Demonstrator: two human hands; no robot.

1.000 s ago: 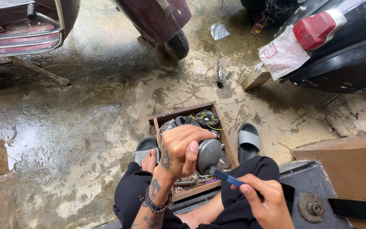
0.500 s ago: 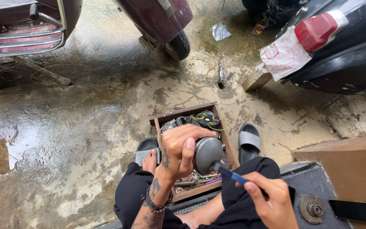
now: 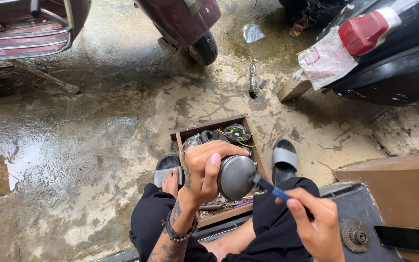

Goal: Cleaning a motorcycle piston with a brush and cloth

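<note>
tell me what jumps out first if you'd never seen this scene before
At the centre, the left hand grips a round grey metal part over a wooden box of wires and parts, while the right hand puts a blue-handled tool to its edge. Around that lie a wet, stained concrete floor and parked scooters, with a red tail light at top right. A dark phone lies at bottom right.

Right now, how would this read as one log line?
left hand: holds round metal part | right hand: blue-handled tool against part | below: wooden box of parts
</note>
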